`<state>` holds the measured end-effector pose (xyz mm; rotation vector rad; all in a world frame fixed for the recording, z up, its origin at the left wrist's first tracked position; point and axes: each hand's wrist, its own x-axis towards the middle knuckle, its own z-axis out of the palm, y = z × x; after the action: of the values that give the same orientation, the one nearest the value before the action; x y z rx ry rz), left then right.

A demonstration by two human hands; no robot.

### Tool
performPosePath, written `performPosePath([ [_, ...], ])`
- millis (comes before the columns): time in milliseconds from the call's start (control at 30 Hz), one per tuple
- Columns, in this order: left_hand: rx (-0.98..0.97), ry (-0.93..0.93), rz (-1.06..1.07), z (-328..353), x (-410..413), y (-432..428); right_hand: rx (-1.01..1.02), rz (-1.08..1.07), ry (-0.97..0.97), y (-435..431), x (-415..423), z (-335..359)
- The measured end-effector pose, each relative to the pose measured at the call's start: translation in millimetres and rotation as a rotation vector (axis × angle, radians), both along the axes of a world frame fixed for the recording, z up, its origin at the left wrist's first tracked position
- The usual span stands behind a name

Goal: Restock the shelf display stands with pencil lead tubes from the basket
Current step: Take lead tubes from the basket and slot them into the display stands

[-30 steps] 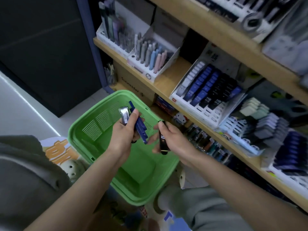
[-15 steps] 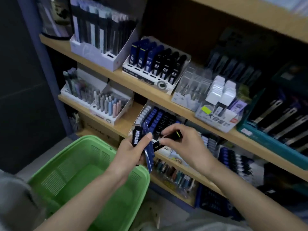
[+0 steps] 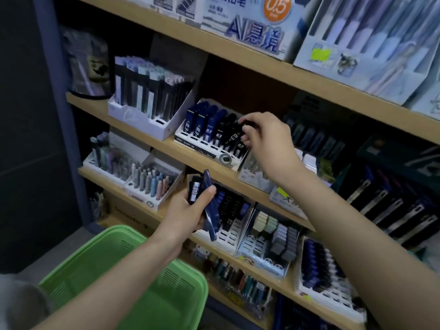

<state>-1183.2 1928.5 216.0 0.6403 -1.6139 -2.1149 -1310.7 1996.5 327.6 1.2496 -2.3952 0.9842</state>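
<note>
My left hand [image 3: 184, 214] grips a small bunch of lead tubes [image 3: 204, 201], a black one with a barcode and a long dark blue one, in front of the lower shelf. My right hand [image 3: 264, 139] is raised to the middle shelf and pinches a black lead tube [image 3: 245, 126] at the right end of a white display stand [image 3: 212, 148] that holds rows of blue and black tubes. The green basket [image 3: 133, 282] sits low at the left, under my left forearm.
Wooden shelves [image 3: 166, 148] carry many stands: a white box of long packs [image 3: 147, 120], pastel pens [image 3: 152, 184], another lead-tube stand [image 3: 228, 225] behind my left hand, erasers [image 3: 273, 234], and dark pen trays [image 3: 392, 210] at the right.
My right hand has gone up from beside the left hand to the middle-shelf stand with the black tube. The view has tilted upward, away from the basket. My left hand still holds its tubes.
</note>
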Motion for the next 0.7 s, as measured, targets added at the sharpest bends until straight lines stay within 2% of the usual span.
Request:
performPosePath([
  [67, -0.009, 0.006, 0.006, 2.9, 2.7, -6.2, 0.091, -0.027, 0.101, -14.4, -10.6, -1.0],
  [233, -0.02, 0.025, 0.025, 6.1, 8.6, -22.1, 0.227, -0.087, 0.079, -30.1, -28.7, -3.8],
  [400, -0.028, 0.034, 0.059, 5.1, 10.6, -34.9, 0.326, -0.084, 0.182, -32.5, -35.8, 0.5],
  [600, -0.029, 0.037, 0.056, 2.1, 10.7, -39.0, 0.259, -0.041, 0.048, -31.5, -42.2, 2.7],
  [700, -0.03, 0.027, 0.06, 1.3, 8.5, -40.1, 0.313, -0.029, 0.072, -33.9, -43.2, 1.3],
])
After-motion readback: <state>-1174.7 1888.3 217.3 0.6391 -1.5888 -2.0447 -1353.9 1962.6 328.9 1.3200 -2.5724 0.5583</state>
